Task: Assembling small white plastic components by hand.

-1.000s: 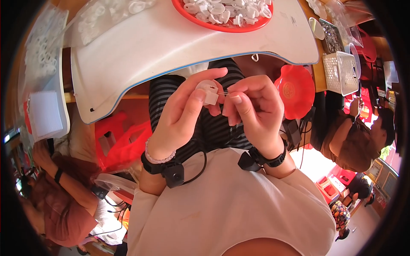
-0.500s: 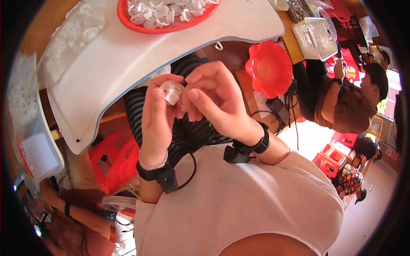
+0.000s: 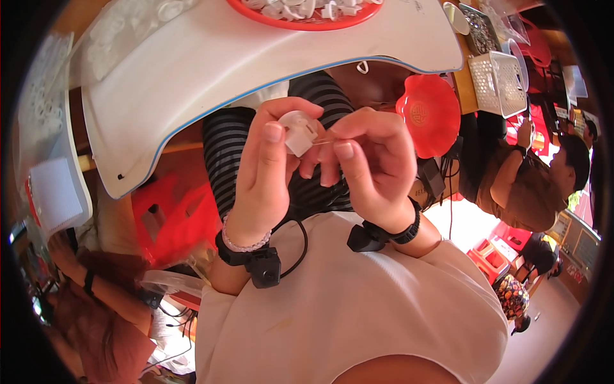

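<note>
Above my lap, my left hand (image 3: pixel 262 169) grips a small white plastic part (image 3: pixel 298 136) between thumb and fingers. The part has a rounded top, a flat squared face and a small dark slot. Close beside it, my right hand (image 3: pixel 380 160) pinches with thumb and forefinger. A thin, pale, straight piece (image 3: pixel 324 141) runs from that pinch toward the part; its exact kind is too small to tell. Whether its tip touches the part I cannot make out. Both hands are just off the near edge of the white table (image 3: pixel 268 64).
Similar white parts fill a red tray (image 3: pixel 307 25) on the table; more lie in a clear bag (image 3: pixel 125 38) at left. At right are a red scalloped bowl (image 3: pixel 432 121), a white basket (image 3: pixel 497 86) and cables. Co-workers sit on both sides (image 3: pixel 511 182) (image 3: pixel 105 320).
The whole view has shifted, so table and bowl lie farther right. My right hand has drawn slightly away from the white part, and the thin piece now shows at its fingertips.
</note>
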`<state>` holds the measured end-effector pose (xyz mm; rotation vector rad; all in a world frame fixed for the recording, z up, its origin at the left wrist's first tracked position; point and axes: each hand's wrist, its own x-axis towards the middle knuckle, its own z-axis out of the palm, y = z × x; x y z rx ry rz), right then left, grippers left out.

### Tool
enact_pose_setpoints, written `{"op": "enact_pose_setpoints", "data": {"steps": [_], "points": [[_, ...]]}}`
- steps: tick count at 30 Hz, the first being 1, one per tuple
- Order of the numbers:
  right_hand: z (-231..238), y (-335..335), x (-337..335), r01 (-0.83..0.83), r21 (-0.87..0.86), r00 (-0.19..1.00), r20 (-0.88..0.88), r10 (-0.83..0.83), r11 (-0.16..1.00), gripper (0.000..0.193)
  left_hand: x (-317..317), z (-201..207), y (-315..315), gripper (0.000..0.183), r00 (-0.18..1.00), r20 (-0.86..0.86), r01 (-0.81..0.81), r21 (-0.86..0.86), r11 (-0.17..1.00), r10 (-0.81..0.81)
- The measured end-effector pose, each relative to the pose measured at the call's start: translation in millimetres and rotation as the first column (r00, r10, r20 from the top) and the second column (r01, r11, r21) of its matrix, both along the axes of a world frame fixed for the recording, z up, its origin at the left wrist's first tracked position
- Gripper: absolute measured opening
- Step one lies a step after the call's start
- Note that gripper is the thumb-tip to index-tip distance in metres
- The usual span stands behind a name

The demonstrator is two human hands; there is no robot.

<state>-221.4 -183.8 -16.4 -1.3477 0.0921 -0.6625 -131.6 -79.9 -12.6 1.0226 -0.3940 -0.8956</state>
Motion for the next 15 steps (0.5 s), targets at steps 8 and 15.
{"op": "enact_pose_setpoints", "data": {"steps": [8, 15], "points": [[8.3, 3.4, 3.2, 0.039, -0.177, 0.999, 0.004, -0.039, 0.983, 0.019, -0.3, 6.6, 5.2, 0.041, 0.999, 0.049, 0.015, -0.043, 0.999, -0.013], [11.6, 4.3, 4.6, 0.083, -0.229, 0.997, 0.009, -0.083, 0.970, 0.019, 0.2, -0.6, 5.9, 0.038, 0.990, 0.136, 0.044, -0.124, 0.991, -0.027]]}}
